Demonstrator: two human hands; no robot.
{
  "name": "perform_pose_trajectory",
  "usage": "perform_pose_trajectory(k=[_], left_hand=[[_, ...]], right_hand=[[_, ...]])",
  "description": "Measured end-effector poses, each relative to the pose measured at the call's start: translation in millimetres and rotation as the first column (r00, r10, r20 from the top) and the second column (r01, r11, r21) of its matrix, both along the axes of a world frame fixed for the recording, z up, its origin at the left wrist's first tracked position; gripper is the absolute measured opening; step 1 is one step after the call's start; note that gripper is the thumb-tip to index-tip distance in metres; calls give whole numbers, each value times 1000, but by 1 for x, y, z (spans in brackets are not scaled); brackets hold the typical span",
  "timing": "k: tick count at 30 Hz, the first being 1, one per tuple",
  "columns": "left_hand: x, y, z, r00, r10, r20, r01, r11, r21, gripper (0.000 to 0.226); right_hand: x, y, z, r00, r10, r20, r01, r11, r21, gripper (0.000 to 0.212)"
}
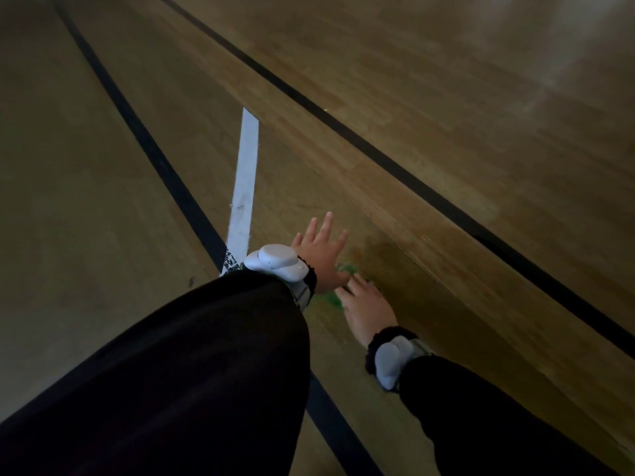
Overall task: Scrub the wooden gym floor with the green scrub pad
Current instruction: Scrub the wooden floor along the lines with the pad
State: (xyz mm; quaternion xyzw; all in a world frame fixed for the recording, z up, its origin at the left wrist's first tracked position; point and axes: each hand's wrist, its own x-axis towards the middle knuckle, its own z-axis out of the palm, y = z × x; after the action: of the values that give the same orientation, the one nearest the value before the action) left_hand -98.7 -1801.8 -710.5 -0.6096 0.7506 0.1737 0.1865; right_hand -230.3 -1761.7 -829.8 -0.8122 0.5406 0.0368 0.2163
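Seemingly both hands (left hand (pixel 321 250), right hand (pixel 367 305)) press green scrub pad (pixel 345 269).

Wood gym floor (pixel 446 97) w/ black lines (pixel 154 156), white tape strip (pixel 244 180), green pad (pixel 345 269).

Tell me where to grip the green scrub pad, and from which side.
The green scrub pad lies flat on the wooden floor, mostly hidden under the left hand and right hand. Probably best to press from above with a flat palm, fingers curling over its far edge, the only exposed part.
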Motion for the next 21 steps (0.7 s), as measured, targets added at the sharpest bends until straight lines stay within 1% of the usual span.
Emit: perform_pose_trajectory(k=[2,4,7,9,11,13,15,17,19,21], left_hand=[[2,1,3,1000,12,3,-12,1000,-3,81],[3,1,4,1000,22,6,-22,1000,-3,82],[4,2,4,999,36,-4,-36,999,-13,82],[4,3,2,999,40,-13,-40,999,-18,81],[5,3,2,999,39,-16,-39,999,-16,81],[5,0,2,999,37,-6,-37,999,-7,82],[6,-2,3,999,44,4,-44,999,-3,83],[9,-4,5,999,47,11,-47,999,-2,83],[12,-6,6,999,49,17,-49,999,4,83],[15,-6,7,999,49,23,-49,999,9,82]], right_hand=[[-26,-13,5,990,-132,-50,130,991,-27,57],[-58,-26,10,956,-286,-69,285,958,-29,58],[-109,-46,10,858,-501,-112,496,865,-70,52],[-134,-59,7,797,-588,-138,588,808,-44,50],[-144,-66,5,765,-628,-143,635,773,1,50],[-137,-69,3,743,-655,-138,662,749,7,50],[-120,-67,2,744,-652,-145,657,754,-21,50],[-96,-63,5,803,-583,-128,585,811,-23,51],[-66,-58,9,879,-470,-82,472,882,4,51],[-31,-48,11,939,-339,-60,340,941,-1,54]])
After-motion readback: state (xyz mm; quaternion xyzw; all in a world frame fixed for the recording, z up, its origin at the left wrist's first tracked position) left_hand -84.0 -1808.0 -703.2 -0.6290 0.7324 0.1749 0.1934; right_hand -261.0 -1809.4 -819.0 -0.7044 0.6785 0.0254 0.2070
